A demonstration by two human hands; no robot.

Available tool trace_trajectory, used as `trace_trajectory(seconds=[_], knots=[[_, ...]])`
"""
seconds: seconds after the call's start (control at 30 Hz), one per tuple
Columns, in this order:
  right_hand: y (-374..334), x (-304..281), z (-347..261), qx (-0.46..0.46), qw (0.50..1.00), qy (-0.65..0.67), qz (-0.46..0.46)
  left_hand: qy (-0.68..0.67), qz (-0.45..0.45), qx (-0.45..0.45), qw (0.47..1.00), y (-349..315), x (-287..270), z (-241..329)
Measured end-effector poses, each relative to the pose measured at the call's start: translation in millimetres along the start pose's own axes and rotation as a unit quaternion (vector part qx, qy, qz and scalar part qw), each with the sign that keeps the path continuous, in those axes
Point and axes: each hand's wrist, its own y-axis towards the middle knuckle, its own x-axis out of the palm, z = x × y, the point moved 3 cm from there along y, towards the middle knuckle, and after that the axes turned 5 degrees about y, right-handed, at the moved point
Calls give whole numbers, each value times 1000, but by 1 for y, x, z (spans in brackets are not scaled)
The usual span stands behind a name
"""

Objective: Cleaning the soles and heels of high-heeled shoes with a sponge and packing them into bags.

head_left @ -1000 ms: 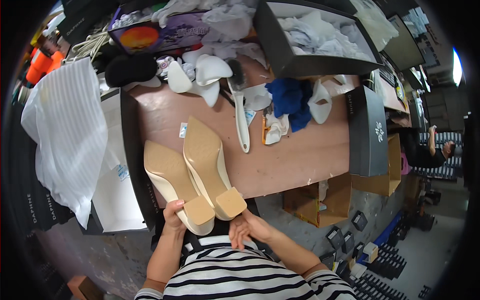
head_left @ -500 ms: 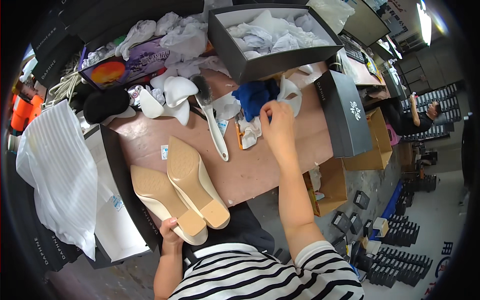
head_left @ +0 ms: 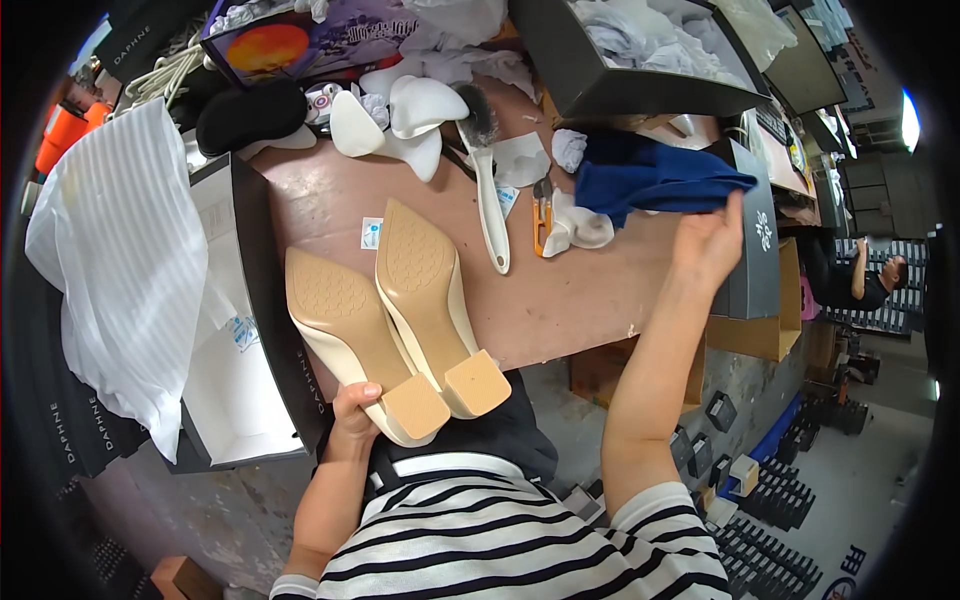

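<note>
Your left hand [head_left: 355, 410] is closed on the heel end of a pair of cream shoes [head_left: 375, 330], thumb by the left heel, other fingers hidden. The shoes are side by side, soles up, toes over the table [head_left: 560, 310]. They look light and fairly stiff, with smooth uppers that may slip or mark; the narrow waist near the blocky heels seems the surest hold. Your right hand [head_left: 710, 245] pinches the right end of a blue cloth [head_left: 640, 180], likely soft, limp and easily gathered by any fold. Left of the cloth lies a white-handled brush [head_left: 488, 205].
</note>
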Motion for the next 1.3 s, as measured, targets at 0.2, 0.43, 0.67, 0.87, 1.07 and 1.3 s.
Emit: trace_trajectory(seconds=[0.2, 0.43, 0.67, 0.87, 1.07, 1.3], knots=[[-108, 21, -12, -61, 919, -270, -281, 19, 46, 1, 999, 1, 17, 5], [-195, 35, 12, -51, 671, -321, -667, -16, 7, -10, 1000, 4, 29, 4], [-202, 4, -3, -264, 640, -346, -633, 28, 70, 1, 997, 3, 35, 4], [-200, 14, -2, -202, 647, -368, -636, 20, 60, 1, 998, 4, 35, 2], [-165, -13, 0, 18, 921, -184, -342, 19, 63, -13, 998, 1, 30, 2], [-56, -16, -30, 40, 995, -81, -38, 36, 76, 1, 996, 0, 30, 5]])
